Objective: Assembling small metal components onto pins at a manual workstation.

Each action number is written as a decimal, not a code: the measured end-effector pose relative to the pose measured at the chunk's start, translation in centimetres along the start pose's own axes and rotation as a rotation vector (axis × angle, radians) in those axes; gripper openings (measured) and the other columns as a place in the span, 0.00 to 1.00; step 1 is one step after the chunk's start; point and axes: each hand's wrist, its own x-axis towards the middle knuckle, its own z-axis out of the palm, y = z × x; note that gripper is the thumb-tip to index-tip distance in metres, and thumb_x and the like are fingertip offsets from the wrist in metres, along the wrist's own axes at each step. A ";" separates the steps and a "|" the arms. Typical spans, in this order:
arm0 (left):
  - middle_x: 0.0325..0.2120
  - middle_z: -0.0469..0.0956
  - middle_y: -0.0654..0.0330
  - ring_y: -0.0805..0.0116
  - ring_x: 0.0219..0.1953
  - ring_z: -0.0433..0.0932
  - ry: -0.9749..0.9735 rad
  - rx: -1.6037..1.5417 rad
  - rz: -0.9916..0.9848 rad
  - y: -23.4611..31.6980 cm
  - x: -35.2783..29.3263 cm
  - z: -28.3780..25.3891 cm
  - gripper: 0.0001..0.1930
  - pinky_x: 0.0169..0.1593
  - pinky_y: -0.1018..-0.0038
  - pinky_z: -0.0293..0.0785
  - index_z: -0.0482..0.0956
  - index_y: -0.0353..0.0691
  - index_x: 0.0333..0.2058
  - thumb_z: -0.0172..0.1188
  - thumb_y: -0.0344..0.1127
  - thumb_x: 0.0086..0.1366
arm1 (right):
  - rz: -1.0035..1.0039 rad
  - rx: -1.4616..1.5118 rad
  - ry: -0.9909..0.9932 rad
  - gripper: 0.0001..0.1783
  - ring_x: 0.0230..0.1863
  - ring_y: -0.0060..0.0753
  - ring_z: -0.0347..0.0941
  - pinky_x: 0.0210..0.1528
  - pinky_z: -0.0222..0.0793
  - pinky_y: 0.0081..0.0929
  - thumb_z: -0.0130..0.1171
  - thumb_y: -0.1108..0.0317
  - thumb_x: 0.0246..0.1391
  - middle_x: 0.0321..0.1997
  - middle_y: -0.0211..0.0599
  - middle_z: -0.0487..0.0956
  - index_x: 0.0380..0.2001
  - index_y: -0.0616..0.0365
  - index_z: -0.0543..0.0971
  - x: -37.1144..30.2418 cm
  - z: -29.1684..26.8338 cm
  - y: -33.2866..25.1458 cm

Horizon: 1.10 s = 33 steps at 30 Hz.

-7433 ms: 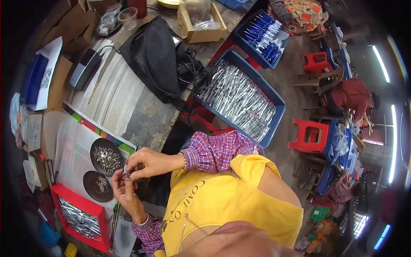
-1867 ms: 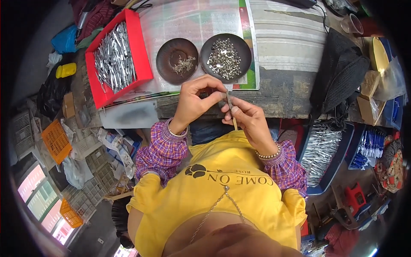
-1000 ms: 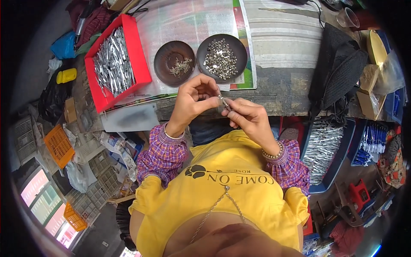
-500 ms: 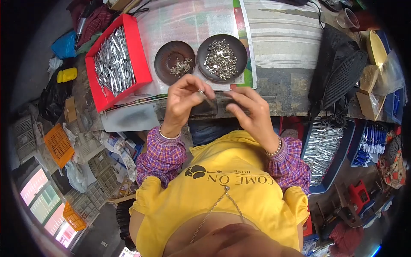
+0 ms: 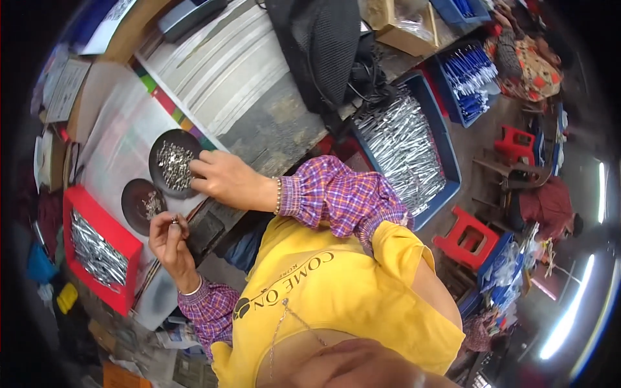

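Observation:
My left hand (image 5: 171, 249) is raised just in front of the smaller brown dish, its thumb and fingers pinching a small shiny metal piece (image 5: 174, 222). Thin silvery pins (image 5: 153, 205) lie heaped in that smaller dish (image 5: 134, 196). Beside it is the larger dark dish (image 5: 184, 136), holding many small round metal caps (image 5: 172, 163). My right hand (image 5: 229, 182) reaches over this dish's near edge. Its fingertips are curled together by the caps; whether anything is between them is hidden.
A red box (image 5: 124, 227) of slim silvery metal parts stands at the left. Beyond my right arm are a black mesh bag (image 5: 317, 52), a blue crate (image 5: 451, 174) full of silvery parts, and a bin of blue-and-white pens (image 5: 467, 74). Red stools (image 5: 467, 238) and another person (image 5: 548, 210) are farther right.
The view has turned to the right. My right hand has moved from beside my left hand to the larger dish. My left hand keeps its pinch on the small metal piece.

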 end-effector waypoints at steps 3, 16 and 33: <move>0.25 0.72 0.60 0.79 0.23 0.64 0.025 0.058 -0.013 0.3 0.1 1.1 0.06 0.27 0.84 0.57 0.72 0.35 0.35 0.55 0.27 0.57 | -0.014 0.075 0.000 0.06 0.33 0.36 0.66 0.33 0.66 0.31 0.56 0.72 0.33 0.31 0.33 0.69 0.21 0.56 0.74 -0.1 -0.1 0.5; 0.30 0.73 0.65 0.81 0.27 0.66 -0.030 0.098 -0.086 0.4 -0.1 2.9 0.13 0.28 0.85 0.58 0.72 0.35 0.42 0.55 0.24 0.56 | 0.401 0.903 -0.090 0.08 0.30 0.27 0.76 0.34 0.70 0.21 0.62 0.75 0.41 0.28 0.38 0.79 0.28 0.64 0.79 -0.4 -2.4 -0.6; 0.31 0.75 0.66 0.83 0.30 0.70 -0.111 0.075 -0.096 -0.5 -1.1 3.9 0.10 0.33 0.85 0.66 0.77 0.33 0.39 0.57 0.22 0.57 | 0.894 1.395 -0.092 0.09 0.33 0.19 0.73 0.33 0.75 0.18 0.60 0.78 0.48 0.32 0.31 0.74 0.33 0.63 0.72 -2.8 -2.9 -2.2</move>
